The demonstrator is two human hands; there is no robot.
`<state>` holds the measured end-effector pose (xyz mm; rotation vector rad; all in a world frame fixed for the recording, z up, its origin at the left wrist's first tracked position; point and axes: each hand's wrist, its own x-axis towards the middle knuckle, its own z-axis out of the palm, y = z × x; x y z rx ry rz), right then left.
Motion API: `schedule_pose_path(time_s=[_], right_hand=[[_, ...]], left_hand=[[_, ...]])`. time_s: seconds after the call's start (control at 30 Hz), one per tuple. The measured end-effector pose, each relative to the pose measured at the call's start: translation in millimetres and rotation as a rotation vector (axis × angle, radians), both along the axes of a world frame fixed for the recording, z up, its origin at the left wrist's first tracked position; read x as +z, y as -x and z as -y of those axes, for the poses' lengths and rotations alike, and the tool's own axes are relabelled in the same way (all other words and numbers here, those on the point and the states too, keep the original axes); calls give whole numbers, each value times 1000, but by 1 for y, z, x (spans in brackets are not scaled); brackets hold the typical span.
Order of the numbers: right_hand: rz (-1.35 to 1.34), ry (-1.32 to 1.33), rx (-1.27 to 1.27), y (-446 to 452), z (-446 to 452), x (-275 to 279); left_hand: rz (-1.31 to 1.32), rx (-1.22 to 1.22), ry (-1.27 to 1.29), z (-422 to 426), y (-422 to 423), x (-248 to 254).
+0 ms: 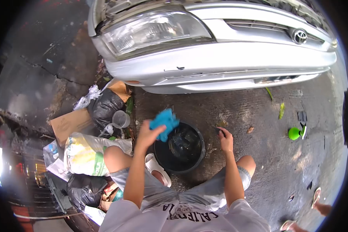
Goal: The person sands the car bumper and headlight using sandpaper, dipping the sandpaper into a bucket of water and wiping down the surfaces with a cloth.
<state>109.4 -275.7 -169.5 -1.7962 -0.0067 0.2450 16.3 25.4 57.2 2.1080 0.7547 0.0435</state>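
My left hand grips a crumpled blue cloth above the left rim of a black bucket. Dark liquid and a reflection show inside the bucket. To the right of the bucket, my right hand is closed around a small, thin dark object, too small to name. Beyond both hands stands the front of a silver car, with its headlight at the upper left.
Garbage bags, a cardboard piece and a clear plastic cup lie on the left. A green spray bottle rests on the ground at right. Another person's feet show at lower right.
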Motion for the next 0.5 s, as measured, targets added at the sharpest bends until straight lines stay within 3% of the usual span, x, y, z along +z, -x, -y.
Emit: schedule_pose_path(time_s=[0.03, 0.13, 0.17, 0.2, 0.33, 0.4, 0.43, 0.5], right_hand=[[-26, -33, -5, -3, -4, -5], [35, -21, 20, -6, -16, -18], [116, 25, 34, -5, -18, -21], [118, 23, 36, -5, -20, -20], [21, 46, 75, 0, -18, -19], [41, 65, 64, -8, -19, -16], [33, 95, 65, -9, -20, -13], [13, 144, 80, 0, -19, -13]], left_hand=[[242, 76, -189, -19, -3, -1], [506, 132, 9, -16, -36, 104], [626, 129, -114, -18, -50, 121], [715, 52, -398, -25, -69, 131], [738, 478, -1176, 2, -161, 92], [923, 264, -954, 38, -180, 94], [1038, 36, -864, 65, -190, 96], [1074, -243, -962, 121, -217, 100]])
